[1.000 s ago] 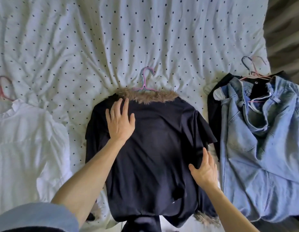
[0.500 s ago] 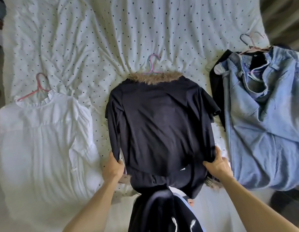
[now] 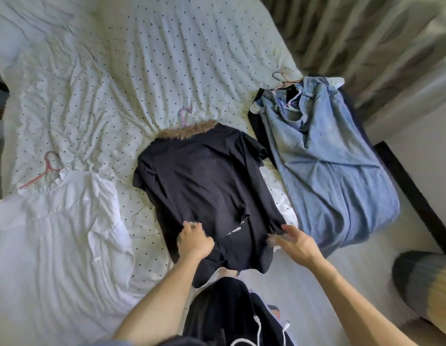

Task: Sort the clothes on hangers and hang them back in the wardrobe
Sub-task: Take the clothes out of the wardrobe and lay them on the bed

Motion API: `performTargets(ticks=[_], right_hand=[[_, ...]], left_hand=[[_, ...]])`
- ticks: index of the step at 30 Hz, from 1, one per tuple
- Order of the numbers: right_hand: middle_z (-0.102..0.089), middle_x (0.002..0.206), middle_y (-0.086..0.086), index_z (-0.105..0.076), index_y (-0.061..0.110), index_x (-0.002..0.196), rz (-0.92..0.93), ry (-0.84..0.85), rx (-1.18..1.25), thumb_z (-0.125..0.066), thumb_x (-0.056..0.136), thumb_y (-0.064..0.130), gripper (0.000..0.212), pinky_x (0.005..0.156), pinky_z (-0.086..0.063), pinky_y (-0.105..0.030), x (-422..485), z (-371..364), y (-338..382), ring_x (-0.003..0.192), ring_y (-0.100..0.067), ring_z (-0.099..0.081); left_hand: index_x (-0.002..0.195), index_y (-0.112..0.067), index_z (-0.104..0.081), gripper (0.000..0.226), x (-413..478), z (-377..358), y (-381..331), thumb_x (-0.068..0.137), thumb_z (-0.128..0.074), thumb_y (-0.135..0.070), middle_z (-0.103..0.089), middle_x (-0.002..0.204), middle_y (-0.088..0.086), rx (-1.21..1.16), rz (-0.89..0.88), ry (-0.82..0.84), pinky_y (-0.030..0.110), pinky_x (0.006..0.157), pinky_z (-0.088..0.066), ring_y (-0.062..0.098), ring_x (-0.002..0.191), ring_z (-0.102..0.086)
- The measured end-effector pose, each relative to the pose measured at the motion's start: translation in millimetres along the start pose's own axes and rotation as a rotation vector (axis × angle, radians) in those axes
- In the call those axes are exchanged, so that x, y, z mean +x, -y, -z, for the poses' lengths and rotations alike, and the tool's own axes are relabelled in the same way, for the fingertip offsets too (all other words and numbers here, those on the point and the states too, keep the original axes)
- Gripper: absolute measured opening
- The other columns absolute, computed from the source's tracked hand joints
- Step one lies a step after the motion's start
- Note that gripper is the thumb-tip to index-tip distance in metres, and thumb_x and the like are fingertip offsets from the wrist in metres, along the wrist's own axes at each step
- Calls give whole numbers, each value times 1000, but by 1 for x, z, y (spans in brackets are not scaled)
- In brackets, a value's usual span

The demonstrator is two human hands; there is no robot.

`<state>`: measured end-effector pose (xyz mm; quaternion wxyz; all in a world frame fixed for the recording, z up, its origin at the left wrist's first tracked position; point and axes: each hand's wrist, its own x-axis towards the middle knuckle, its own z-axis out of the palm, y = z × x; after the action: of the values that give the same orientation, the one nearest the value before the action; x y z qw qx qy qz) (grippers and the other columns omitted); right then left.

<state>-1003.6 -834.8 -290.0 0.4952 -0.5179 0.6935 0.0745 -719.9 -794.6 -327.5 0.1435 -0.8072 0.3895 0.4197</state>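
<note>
Item: dark navy short-sleeved top with a brown fur collar [image 3: 204, 186], on a pink-and-lilac plastic hanger [image 3: 184, 116]. It lies flat, back up, in the middle of the bed with the white, dark-dotted sheet [image 3: 167, 58]. The hook points toward the bed's far edge and the hem reaches the near edge. White lettering shows low on the cloth. Laid flat, presumably so it can be squared on its hanger before hanging.

Item: white ruffled blouse [image 3: 54, 233] on a pink hanger [image 3: 46, 168], toward the left edge of the bed, apart from the navy top.

Item: light blue denim garment [image 3: 329, 166] over a black piece [image 3: 256, 126], on hangers whose hooks [image 3: 281, 78] reach toward the far right corner. It lies along the right edge, just beside the navy top. Three separate lots suggest sorting is largely done; nothing is yet in a wardrobe, which is not in view.

Left hand [image 3: 194, 239]: forearm reaching in from the near edge, hand curled with knuckles up at the hem's left part. It appears to pinch the cloth, though the fingertips are blurred.

Right hand [image 3: 296, 242]: palm turned inward, fingers spread and slack, unclenched, beside the hem's right corner where a tuft of brown fur [image 3: 271, 239] shows. Motion blur hides whether it touches the cloth; it grips nothing visible.

Likely step in hand: straightening the hem.
</note>
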Motion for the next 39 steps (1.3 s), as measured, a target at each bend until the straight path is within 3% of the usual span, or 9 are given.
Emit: performTargets(ticks=[3, 6, 10, 12, 16, 20, 24, 29, 39], right_hand=[[-66, 127, -2, -57, 23, 135, 104, -148, -39, -59, 94, 36, 43, 85, -43, -27, -53, 25, -31, 111, -23, -63], [-62, 133, 0, -61, 22, 131, 181, -345, -25, -57, 96, 34, 37, 99, -42, -31, -116, 53, -72, 120, -22, -58], [-54, 141, 11, -59, 31, 133, 185, -636, -24, -51, 98, 42, 37, 109, -38, -29, -204, 83, -141, 132, -12, -48], [-51, 143, 14, -57, 35, 133, 122, -783, -3, -50, 99, 44, 36, 111, -35, -27, -247, 90, -175, 134, -8, -43], [-53, 142, 13, -61, 32, 132, -17, -1024, 24, -54, 98, 39, 35, 113, -39, -34, -327, 95, -230, 136, -11, -44], [-60, 136, 9, -66, 30, 128, -252, -1259, 0, -50, 98, 37, 34, 110, -44, -36, -398, 79, -279, 131, -14, -51], [-62, 135, 7, -66, 28, 127, -556, -1360, 60, -41, 97, 41, 41, 108, -44, -35, -448, 43, -305, 131, -15, -51], [-64, 131, 5, -67, 26, 126, -897, -1464, 213, -37, 95, 44, 47, 105, -47, -38, -500, -7, -310, 130, -16, -52], [-56, 141, 8, -57, 29, 136, -1409, -1616, 302, -33, 97, 47, 50, 113, -38, -38, -593, -83, -280, 139, -13, -39]], left_hand=[[145, -20, -44, 52, -40, -6, -43, 95, -45, -35, -36, 154, 8, 110, -175, 12, 43, 111, -36, 30, 140, -35], [136, -21, -55, 45, -85, -21, -97, 95, -44, -35, -55, 143, 6, 204, -398, 116, 36, 106, -42, 30, 130, -50], [141, -26, -53, 46, -160, -55, -187, 96, -44, -33, -59, 140, 5, 413, -739, 182, 32, 104, -44, 26, 128, -54], [145, -25, -49, 49, -201, -76, -229, 97, -43, -35, -58, 140, 5, 539, -924, 150, 35, 106, -43, 25, 129, -53], [143, -28, -48, 46, -287, -120, -297, 98, -44, -37, -56, 141, 0, 749, -1310, 45, 38, 109, -39, 22, 133, -48], [143, -33, -47, 44, -376, -165, -340, 99, -44, -40, -52, 144, -3, 970, -1693, 29, 38, 109, -40, 21, 133, -46], [141, -29, -52, 42, -450, -210, -361, 100, -47, -33, -55, 143, -5, 1108, -2094, 117, 34, 109, -42, 18, 133, -49], [142, -28, -53, 41, -529, -266, -366, 102, -45, -33, -54, 145, -8, 1204, -2424, 218, 29, 111, -36, 15, 136, -46], [147, -41, -40, 45, -662, -338, -323, 103, -42, -35, -40, 152, -17, 1292, -2695, 542, 33, 107, -40, 12, 139, -39]])
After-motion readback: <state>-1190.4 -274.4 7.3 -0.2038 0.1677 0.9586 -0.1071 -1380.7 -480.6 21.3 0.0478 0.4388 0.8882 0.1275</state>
